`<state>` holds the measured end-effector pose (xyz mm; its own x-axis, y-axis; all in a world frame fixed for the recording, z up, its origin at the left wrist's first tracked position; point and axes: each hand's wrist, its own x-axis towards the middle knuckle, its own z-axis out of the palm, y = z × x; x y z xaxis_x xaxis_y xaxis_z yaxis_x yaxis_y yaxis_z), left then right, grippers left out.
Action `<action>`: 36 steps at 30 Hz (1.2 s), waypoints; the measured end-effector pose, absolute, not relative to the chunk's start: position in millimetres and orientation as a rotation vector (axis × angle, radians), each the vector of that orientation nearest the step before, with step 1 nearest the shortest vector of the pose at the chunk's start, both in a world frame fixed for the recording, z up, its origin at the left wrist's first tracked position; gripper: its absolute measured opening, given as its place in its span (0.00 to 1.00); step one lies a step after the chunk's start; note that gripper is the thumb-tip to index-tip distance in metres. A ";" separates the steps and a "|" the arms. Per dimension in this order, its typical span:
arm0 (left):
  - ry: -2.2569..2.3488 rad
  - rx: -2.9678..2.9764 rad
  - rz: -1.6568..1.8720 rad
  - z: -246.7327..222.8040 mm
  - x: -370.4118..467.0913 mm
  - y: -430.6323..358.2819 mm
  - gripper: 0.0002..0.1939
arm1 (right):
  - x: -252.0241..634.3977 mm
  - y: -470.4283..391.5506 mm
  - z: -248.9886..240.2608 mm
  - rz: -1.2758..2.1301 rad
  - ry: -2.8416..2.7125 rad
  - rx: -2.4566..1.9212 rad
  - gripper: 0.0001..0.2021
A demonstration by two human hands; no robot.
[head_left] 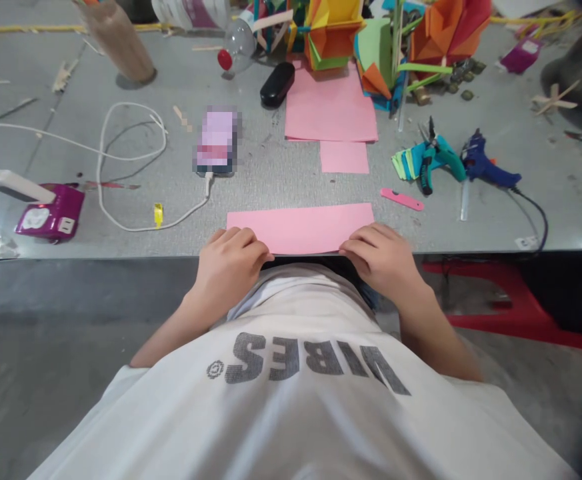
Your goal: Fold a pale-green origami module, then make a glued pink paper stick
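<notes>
A strip of pink paper [301,230] lies along the table's front edge. My left hand [233,257] grips its near left corner, thumb and fingers pinched together. At the near right side my right hand [378,253] pinches the same edge. The paper's far side rests on the table, and its near edge runs between my two hands. Beyond it lie a stack of pink sheets [328,107] and a smaller pink piece [345,157]. A pink utility knife [401,199] sits just past my right hand.
Teal pliers [443,160] and a blue glue gun [491,163] lie to the right. On the left are a phone [217,140] with a white cable [191,212] and a purple box [53,212]. Folded-paper shapes [333,30], a plastic bottle [238,43] and a black case [277,85] stand behind.
</notes>
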<state>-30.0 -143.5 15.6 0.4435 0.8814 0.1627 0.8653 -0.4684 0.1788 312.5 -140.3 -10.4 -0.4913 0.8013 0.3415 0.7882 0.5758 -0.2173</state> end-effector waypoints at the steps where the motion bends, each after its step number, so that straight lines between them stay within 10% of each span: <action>1: 1.580 2.586 0.393 14.1 -33.3 -143.2 0.15 | 315.9 -139.1 -10.3 0.058 -2.399 -1.288 0.14; 36: 1.840 2.124 0.571 3.0 -38.1 -114.2 0.11 | 342.2 -105.0 -12.2 0.369 -2.068 -1.598 0.16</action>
